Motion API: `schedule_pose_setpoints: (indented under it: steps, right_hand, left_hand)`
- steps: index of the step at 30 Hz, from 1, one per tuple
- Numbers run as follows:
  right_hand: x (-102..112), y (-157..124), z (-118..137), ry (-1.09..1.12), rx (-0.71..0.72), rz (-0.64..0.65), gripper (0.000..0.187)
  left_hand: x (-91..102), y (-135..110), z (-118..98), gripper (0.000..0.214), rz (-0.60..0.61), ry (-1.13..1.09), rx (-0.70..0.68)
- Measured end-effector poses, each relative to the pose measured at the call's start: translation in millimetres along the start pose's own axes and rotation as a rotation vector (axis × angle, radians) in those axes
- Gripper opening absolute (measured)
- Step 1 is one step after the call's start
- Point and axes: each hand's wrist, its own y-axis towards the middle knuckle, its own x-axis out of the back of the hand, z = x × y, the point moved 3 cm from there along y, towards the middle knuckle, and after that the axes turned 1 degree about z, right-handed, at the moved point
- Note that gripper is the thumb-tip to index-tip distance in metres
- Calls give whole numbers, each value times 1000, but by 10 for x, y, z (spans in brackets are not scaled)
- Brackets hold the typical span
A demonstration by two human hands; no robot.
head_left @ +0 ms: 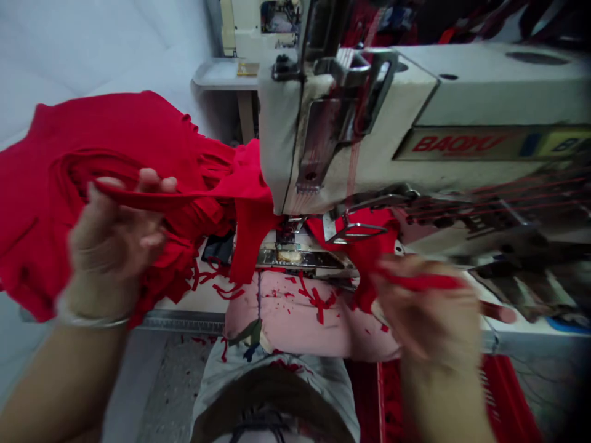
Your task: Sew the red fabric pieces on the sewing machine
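Observation:
My left hand (122, 237) pinches the edge of a red fabric piece (198, 197) between thumb and fingers, pulling it into a taut band. This piece runs to the left side of the sewing machine (351, 141), and a flap of it hangs before the needle area. On the other side of the needle area, my right hand (434, 307) is closed on red fabric (369, 264), its fingers smeared by motion. Whether both hands hold one and the same piece is hidden behind the machine head. Under the needle area shows a metal plate (305, 258).
A large pile of red fabric (111, 129) lies at the left. Red scraps (318, 301) are scattered over a pink cloth (286, 332) at the table's front edge. Red threads run down the machine head. Below right stands a red crate (508, 394). Another cream machine (240, 31) stands behind.

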Motion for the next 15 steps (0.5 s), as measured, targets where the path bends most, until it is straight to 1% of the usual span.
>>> schedule_pose_setpoints:
  steps: [1,2,3,4,5,6,7,8,9,10,12,15]
  right_hand:
    - [-211,53,10,-10,38,-17,23]
    - [-419,91,25,-110,132,40,17]
    - [-590,108,27,-247,223,99,17]
    - [-712,104,13,-377,300,143,17]
    - [-789,81,-12,-499,364,186,19]
    - [-822,48,-42,-592,407,210,22]
    - [-822,9,-70,-657,435,222,24]
    - [-806,-28,-94,-700,452,229,27]
    - [-783,-59,-110,-724,461,231,30]
    - [-763,-80,-118,-727,460,226,32]
    - [-745,-90,-118,-682,423,192,33]
    - [-780,-65,-101,-583,352,108,32]
  left_hand:
    - [-211,14,-64,63,-3,-183,-17]
    - [-437,24,-134,65,67,-301,-68]
    - [-661,23,-203,59,199,-349,-152]
    - [-852,6,-260,50,323,-330,-274]
    - [-1001,-23,-293,39,417,-256,-417]
    - [-1105,-59,-299,29,458,-139,-569]
    - [-1167,-97,-282,23,440,7,-713]
    - [-1199,-135,-247,22,389,166,-828]
    - [-1213,-173,-206,23,330,322,-907]
    - [-1219,-211,-166,25,291,464,-950]
    - [-1222,-292,-122,26,265,673,-968]
    - [-1242,-422,-144,30,264,867,-940]
